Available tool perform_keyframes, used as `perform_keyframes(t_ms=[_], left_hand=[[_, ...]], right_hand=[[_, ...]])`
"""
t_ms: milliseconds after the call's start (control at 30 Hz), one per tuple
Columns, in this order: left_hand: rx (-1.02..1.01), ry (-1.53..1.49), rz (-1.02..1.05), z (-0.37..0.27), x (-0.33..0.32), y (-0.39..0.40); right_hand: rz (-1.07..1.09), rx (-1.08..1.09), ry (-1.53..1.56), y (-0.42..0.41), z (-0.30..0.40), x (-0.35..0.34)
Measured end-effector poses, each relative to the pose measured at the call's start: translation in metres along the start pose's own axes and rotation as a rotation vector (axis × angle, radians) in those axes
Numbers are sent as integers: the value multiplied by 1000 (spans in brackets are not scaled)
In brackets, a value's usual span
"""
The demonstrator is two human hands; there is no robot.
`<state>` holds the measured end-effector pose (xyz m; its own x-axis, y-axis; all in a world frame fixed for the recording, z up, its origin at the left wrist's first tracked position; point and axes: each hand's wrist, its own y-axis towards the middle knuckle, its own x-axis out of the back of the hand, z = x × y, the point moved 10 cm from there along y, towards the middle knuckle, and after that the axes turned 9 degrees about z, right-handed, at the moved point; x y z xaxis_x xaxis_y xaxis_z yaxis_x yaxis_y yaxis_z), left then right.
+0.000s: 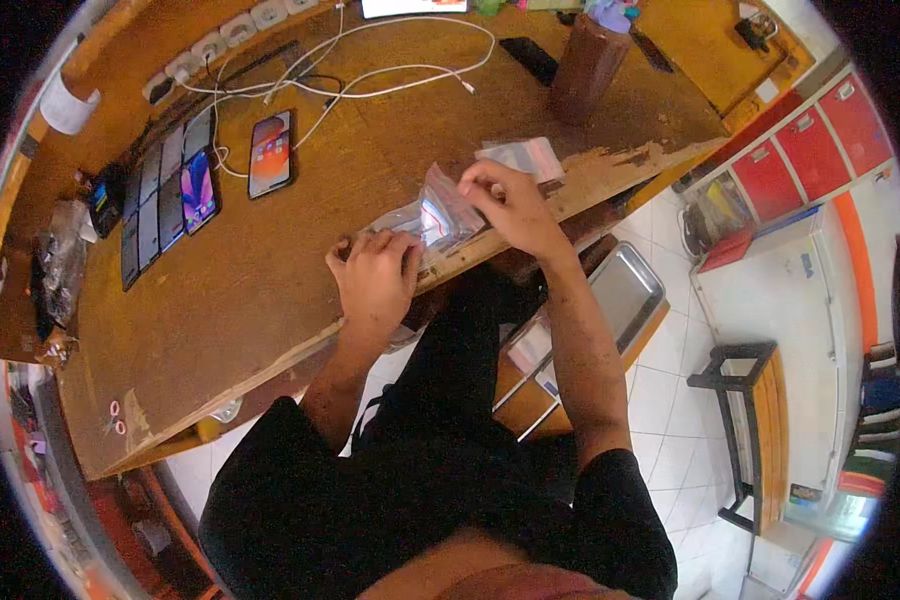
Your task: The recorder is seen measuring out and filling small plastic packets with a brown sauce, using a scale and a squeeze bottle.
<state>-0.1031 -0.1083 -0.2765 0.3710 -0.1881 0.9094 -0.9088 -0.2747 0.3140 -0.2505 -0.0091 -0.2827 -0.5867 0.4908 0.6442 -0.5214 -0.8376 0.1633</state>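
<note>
A clear plastic zip bag [450,202] with something white and blue inside lies at the table's front edge. My left hand [375,274] rests with curled fingers on the bag's left end, holding it down against the wood. My right hand [514,206] has its thumb and fingertips pinched at the bag's right edge. The small contents under my left fingers are partly hidden. Just beyond my right hand is a second flat clear packet [525,159] with a pinkish end.
A lit smartphone [271,154] lies left of centre, near white charging cables [375,94]. Several more phones [150,199] stand in rows further left. A brown bottle [589,67] is at the back right. Small scissors [116,418] lie front left; a metal tray [630,285] sits below the table.
</note>
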Motion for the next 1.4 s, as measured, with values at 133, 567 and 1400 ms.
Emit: perform_keyframes(t_ms=[133, 567, 1400], left_hand=[[-2, -27, -2, -1, 1, -1], [1, -35, 18, 3, -1, -1], [67, -401, 104, 2, 8, 0]], right_hand=[[-11, 5, 308, 3, 1, 1], [-33, -118, -150, 1, 2, 6], [96, 8, 474, -3, 37, -15]])
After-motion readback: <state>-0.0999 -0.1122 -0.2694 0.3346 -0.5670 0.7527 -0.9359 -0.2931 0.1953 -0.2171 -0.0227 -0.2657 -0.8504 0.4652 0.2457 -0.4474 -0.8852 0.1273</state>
